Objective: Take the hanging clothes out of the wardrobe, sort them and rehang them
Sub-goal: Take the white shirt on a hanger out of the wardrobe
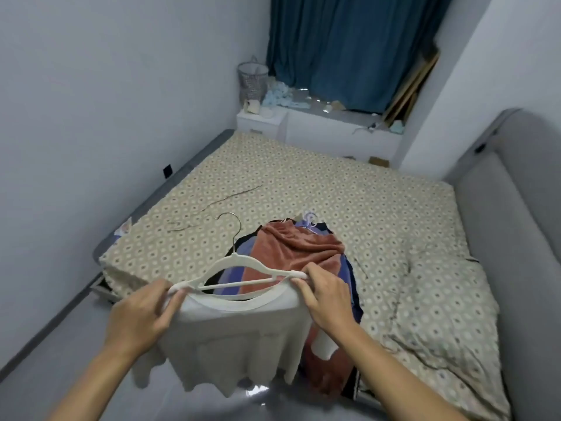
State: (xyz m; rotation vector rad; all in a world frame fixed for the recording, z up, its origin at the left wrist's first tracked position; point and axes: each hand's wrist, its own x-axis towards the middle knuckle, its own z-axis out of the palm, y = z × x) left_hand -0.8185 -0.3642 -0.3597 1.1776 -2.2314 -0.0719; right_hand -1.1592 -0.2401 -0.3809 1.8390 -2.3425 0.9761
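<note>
both hands grip the white hanger [243,270] and cream shirt [236,338]; left hand [142,317] fingers pinch one shoulder; right hand [326,296] fingers pinch the other, above the bed [303,183]

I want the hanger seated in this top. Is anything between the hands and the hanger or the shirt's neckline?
Nothing visible. The left hand and right hand already grip the white hanger's ends at the cream shirt; the clothes pile lies behind, on the bed.

hanger [243,270]: matt white, velvety body; shiny metal hook
top [239,335]: soft cream cloth
rust garment [291,253]: plush fabric
bedsheet [303,183]: matt patterned cloth
</note>
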